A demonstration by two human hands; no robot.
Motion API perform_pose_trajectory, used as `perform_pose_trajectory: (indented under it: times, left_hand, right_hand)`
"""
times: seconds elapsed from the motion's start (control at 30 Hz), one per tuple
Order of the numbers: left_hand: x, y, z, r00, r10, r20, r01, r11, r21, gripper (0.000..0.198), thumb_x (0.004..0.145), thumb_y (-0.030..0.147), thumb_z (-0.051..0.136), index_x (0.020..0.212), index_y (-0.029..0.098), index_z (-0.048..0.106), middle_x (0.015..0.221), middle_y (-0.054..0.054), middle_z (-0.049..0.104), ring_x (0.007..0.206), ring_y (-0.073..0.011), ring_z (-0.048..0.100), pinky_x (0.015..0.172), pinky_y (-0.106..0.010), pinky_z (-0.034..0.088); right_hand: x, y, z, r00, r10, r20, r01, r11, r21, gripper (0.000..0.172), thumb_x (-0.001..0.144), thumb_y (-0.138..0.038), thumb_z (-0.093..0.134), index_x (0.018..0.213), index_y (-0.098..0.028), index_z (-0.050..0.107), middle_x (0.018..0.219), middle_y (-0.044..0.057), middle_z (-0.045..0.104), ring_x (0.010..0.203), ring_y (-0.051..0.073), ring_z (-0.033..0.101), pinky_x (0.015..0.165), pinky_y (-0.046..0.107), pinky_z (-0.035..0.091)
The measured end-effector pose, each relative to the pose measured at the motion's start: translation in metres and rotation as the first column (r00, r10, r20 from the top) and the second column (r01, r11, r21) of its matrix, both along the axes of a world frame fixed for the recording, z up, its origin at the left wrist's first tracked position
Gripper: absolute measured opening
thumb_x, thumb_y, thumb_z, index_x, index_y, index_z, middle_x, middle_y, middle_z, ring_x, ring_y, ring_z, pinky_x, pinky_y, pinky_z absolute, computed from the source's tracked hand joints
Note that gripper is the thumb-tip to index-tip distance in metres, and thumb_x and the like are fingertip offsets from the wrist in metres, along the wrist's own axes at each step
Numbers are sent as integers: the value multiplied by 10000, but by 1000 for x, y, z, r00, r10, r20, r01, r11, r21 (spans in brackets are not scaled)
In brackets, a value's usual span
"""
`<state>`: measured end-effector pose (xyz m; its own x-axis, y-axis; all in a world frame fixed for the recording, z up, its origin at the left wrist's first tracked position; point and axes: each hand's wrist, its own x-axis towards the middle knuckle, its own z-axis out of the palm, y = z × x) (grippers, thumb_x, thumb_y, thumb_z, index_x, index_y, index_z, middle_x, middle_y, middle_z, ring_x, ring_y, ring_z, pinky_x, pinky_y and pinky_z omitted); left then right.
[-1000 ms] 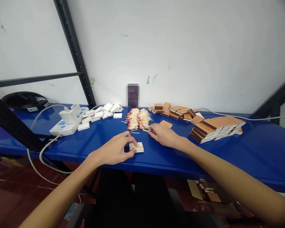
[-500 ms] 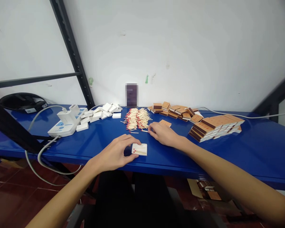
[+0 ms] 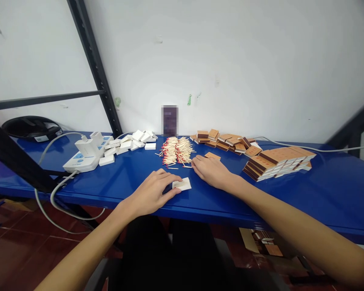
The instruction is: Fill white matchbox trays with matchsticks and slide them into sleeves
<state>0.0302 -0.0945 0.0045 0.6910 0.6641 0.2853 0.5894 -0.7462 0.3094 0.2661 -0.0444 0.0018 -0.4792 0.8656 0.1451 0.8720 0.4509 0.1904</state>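
Note:
My left hand [image 3: 153, 192] pinches a small white matchbox tray [image 3: 184, 184] between thumb and fingers near the front of the blue table. The fingers cover the tray's left part. Beyond it lies a pile of red-tipped matchsticks [image 3: 177, 151]. At the right edge of this pile rests my right hand [image 3: 210, 171], its fingers bent and closed. One matchstick [image 3: 187, 166] sticks out at these fingertips; the rest of the grip is hidden. A brown matchbox sleeve [image 3: 212, 156] lies flat just behind the right hand.
White trays [image 3: 126, 144] are heaped at the back left, beside a power strip [image 3: 81, 161] with cables. Brown matchbox sleeves [image 3: 227, 139] lie along the back right, near stacked matchboxes [image 3: 279, 159]. A blurred dark panel [image 3: 170, 121] stands against the wall. Black rack posts [image 3: 92, 60] frame the table.
The white tray has turned slightly in my left hand, and its red match heads no longer show. My right hand stays at the pile's edge. The view has shifted a little.

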Motion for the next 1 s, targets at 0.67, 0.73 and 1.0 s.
perform_pose_trajectory:
  times: [0.67,0.73,1.0]
  left_hand:
    - [-17,59,0,979,169,-112,-147,973,181,230,980,315,467,1071,209,650,1021,-73,609,980,-243,544,865,-380,437]
    - [-12,62,-1,975,164,-152,-134,973,188,228,983,324,468,1069,218,650,1002,-70,599,978,-243,546,845,-370,430]
    - [-3,74,-2,961,175,-215,-141,976,166,160,951,250,481,929,195,629,959,-72,585,922,-246,566,794,-358,428]
  right_hand:
    - [3,-17,9,972,161,-170,-148,985,86,228,981,-247,413,935,-169,623,985,92,604,789,192,556,698,314,377]
    - [2,-26,14,943,210,-259,-197,977,78,181,956,-232,447,911,-180,614,958,72,601,790,182,552,681,300,373]
    - [-8,-55,23,862,294,-412,-333,943,-24,118,921,-209,495,888,-193,607,897,40,595,736,147,544,669,273,384]
